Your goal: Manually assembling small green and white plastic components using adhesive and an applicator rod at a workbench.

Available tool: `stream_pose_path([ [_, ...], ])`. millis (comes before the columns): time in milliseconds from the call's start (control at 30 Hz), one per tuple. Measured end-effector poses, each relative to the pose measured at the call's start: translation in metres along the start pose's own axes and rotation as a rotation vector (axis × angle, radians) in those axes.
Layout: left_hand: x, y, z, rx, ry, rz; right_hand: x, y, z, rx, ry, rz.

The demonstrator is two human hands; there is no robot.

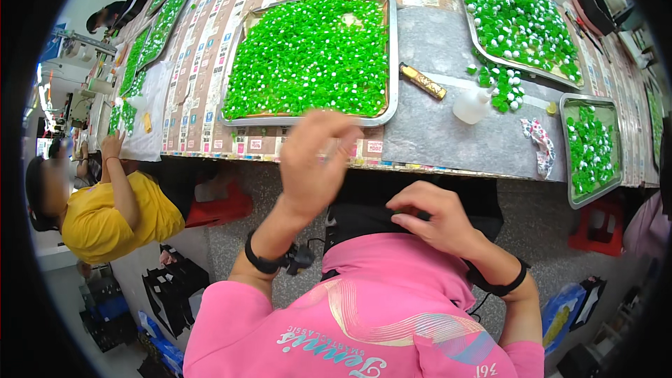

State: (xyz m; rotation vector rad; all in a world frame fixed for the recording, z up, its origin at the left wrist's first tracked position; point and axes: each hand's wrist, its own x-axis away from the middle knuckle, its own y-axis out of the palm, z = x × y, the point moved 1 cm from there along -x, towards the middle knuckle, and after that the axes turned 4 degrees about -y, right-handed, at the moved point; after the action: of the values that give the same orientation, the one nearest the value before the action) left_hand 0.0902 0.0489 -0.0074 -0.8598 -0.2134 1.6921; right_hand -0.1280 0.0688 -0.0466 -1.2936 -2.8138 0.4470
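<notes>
My left hand [313, 161] is raised at the near edge of a large metal tray [393, 42] full of small green pieces with white dots [301, 59]. Motion smears its bent fingers, so whether they hold anything is unclear. Lower and to the right, my right hand [437, 218] hovers over my lap, thumb and forefinger curled toward each other. Whatever may be between them is too small and dark to name. On the grey mat [427, 133] stand a translucent squeeze bottle [473, 106] and a loose pile of green pieces with white balls [505, 89]. A black-and-gold tube [423, 81] lies beside the big tray.
Another tray [473, 40] of green-and-white pieces lies back right, with a smaller one [565, 147] overhanging the table's right front edge. A floral cloth band [539, 145] rests near that edge. At left, a person in yellow [119, 218] works beside a red stool [227, 203].
</notes>
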Motion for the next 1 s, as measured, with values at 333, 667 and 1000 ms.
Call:
stream_pose_path([
  [333, 0.043, 0.068, 0.029, 1.170, -0.692, -0.662, 0.007, -0.029, -0.034, 0.453, -0.233, 0.395],
  [667, 0.031, 0.071, 0.021, 1.166, -0.770, -0.639, 0.008, -0.048, -0.032, 0.300, -0.089, 0.409],
  [1000, 0.018, 0.066, 0.017, 1.361, -0.982, -0.585, -0.042, -0.084, 0.022, 0.476, -0.030, 0.703],
])
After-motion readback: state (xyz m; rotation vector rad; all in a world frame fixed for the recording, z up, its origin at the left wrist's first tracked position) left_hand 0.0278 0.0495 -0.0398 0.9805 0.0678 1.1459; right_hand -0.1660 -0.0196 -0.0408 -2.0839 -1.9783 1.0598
